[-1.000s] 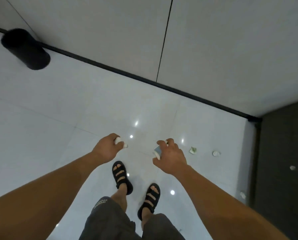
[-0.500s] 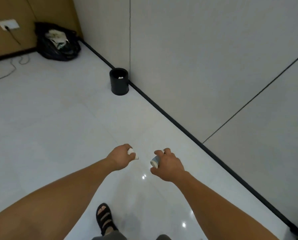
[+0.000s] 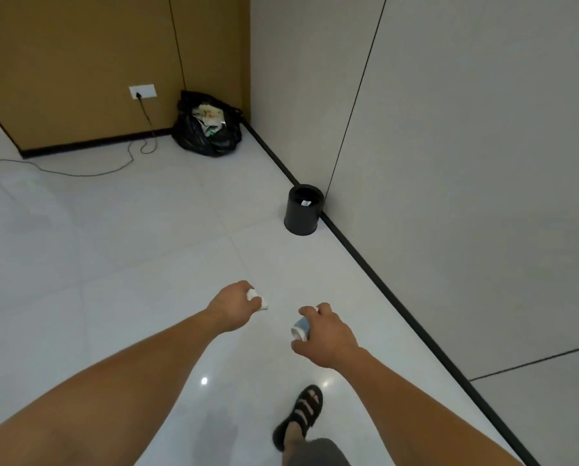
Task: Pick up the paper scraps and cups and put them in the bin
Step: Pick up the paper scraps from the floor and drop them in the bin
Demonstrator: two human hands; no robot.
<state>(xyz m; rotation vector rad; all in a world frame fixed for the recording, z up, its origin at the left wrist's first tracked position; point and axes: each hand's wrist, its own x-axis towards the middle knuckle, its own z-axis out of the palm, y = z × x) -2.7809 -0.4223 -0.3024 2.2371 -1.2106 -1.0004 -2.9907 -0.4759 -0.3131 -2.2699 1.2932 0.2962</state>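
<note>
While the left hand (image 3: 235,303) curls round a white paper scrap (image 3: 258,299), the right hand (image 3: 325,334) grips a small cup (image 3: 300,327) on its side. Ahead, against the wall, the black bin (image 3: 303,214) holds one white scrap (image 3: 305,203); a black rubbish bag (image 3: 209,129) slumps full in the corner.

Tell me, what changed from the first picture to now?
The person turned toward the bin and stepped nearer; it now stands ahead by the wall. Nothing was picked up or dropped: the left hand still grips a paper scrap, and the right hand still grips a cup.
</note>
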